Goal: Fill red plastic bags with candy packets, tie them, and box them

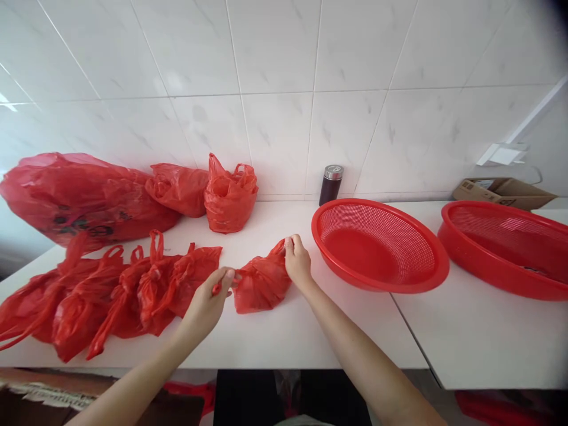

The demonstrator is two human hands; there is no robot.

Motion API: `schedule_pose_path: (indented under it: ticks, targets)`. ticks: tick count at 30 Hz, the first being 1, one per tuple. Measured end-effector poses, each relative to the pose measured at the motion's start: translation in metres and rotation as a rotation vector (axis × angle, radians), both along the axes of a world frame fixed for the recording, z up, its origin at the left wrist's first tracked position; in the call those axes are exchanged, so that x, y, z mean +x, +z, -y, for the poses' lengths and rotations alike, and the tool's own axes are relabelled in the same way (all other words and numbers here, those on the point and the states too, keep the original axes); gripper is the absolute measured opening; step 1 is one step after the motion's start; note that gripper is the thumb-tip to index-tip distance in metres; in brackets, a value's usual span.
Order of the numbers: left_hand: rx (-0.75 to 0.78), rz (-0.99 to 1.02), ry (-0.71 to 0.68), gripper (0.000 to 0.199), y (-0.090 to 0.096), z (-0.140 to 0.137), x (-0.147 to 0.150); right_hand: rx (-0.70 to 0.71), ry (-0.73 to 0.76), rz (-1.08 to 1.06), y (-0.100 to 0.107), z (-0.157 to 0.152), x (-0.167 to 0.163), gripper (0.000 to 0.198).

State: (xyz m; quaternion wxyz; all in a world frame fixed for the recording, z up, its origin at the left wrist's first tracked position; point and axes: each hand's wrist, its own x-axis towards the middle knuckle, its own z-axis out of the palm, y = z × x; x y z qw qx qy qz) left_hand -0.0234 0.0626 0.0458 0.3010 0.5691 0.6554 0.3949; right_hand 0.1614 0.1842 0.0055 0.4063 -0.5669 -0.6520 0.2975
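Note:
A filled red plastic bag (262, 285) rests on the white table in front of me. My left hand (213, 294) is closed on the bag's left handle, which is pulled out to the side. On the opposite side, my right hand (297, 259) pinches the other handle near the bag's top. The bag's contents are hidden. To the left, several tied red plastic bags (153, 290) lie in a row, the nearest just beyond my left hand. A red mesh basket (370, 248) stands to the right of my right hand.
Against the tiled wall are a large red bag (89, 198), a smaller red bag (180, 188) and an upright red bag (229, 198). A dark thermos (331, 184) stands behind the basket. Farther right are another red basket (501, 260) and a cardboard box (501, 192). A table seam (415, 337) runs below the baskets.

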Motion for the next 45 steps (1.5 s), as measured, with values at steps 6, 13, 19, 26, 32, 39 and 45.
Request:
schedule_pose_path:
  ticks: [6, 13, 19, 26, 32, 39, 45]
  targets:
    - [-0.060, -0.168, 0.174, 0.040, -0.030, -0.039, 0.025, 0.014, 0.063, 0.171, -0.011, 0.014, -0.016, 0.032]
    - [-0.107, -0.495, 0.099, 0.033, -0.037, -0.064, 0.022, -0.033, -0.043, 0.314, -0.038, -0.020, 0.009, 0.034]
    - [-0.240, -0.713, 0.092, 0.039, -0.046, -0.090, -0.001, -0.007, -0.030, 0.503, -0.048, -0.037, 0.012, 0.031]
    - [-0.313, -0.853, 0.055, 0.041, -0.065, -0.105, 0.000, 0.042, -0.039, 0.675, -0.053, -0.047, 0.007, 0.031]
    - [-0.331, -0.897, 0.041, 0.042, -0.067, -0.110, 0.005, 0.078, -0.073, 0.758, -0.055, -0.049, 0.005, 0.027]
    - [-0.398, -0.754, -0.051, 0.034, -0.039, -0.083, -0.007, 0.046, -0.125, 0.749, -0.057, -0.050, 0.007, 0.032]
    - [-0.390, -0.566, -0.207, 0.032, -0.002, -0.006, -0.009, 0.021, -0.150, 0.697, -0.057, -0.048, 0.010, 0.034]
